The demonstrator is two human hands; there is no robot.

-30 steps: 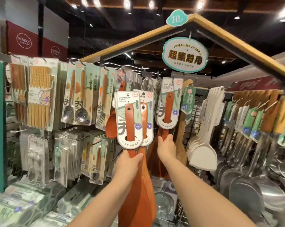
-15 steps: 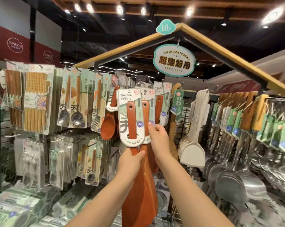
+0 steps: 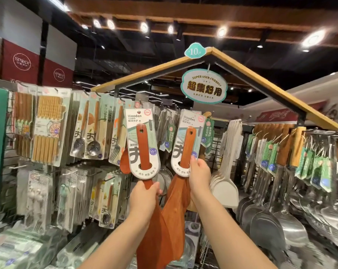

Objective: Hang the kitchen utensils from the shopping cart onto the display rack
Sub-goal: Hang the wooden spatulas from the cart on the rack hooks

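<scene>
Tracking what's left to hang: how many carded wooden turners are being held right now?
2. The left turner is gripped by the left hand; the right turner is pinched by the right hand. More may hang hidden behind them.

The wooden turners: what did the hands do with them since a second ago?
The right hand took the second turner out of the left hand's pair and drew it rightward. The left hand still grips the first turner, held up.
</scene>
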